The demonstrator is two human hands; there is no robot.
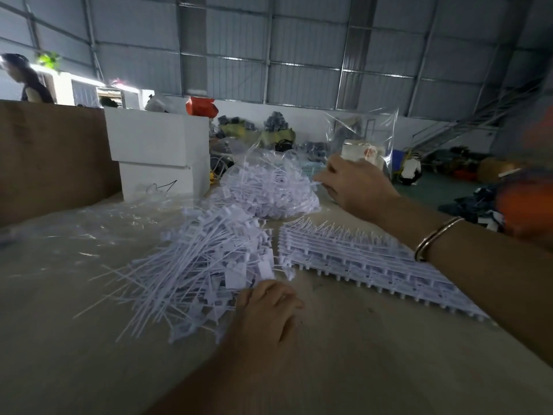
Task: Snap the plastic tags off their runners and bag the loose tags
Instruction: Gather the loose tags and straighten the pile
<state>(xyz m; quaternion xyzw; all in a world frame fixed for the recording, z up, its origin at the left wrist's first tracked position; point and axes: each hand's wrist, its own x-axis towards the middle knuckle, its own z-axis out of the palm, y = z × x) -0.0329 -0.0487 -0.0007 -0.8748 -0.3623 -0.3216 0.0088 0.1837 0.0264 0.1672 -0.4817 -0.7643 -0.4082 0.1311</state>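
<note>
A heap of loose white plastic tags (194, 265) with long thin tails lies in the middle of the table. My left hand (269, 307) rests with curled fingers at the heap's near right edge, touching the tags. Sheets of tags still on their runners (359, 256) are stacked flat to the right, under my right forearm. Behind the heap, a clear bag filled with tags (269, 187) sits on the table. My right hand (353, 184) reaches to the bag's right side and holds up an empty clear plastic bag (368, 136). A bangle circles my right wrist.
Two stacked white boxes (158, 151) stand at the back left beside a brown cardboard wall (51, 157). Flat clear bags (98, 223) lie on the table's left part. A person (30, 82) stands far left behind the cardboard. Clothes and sacks cover the floor beyond.
</note>
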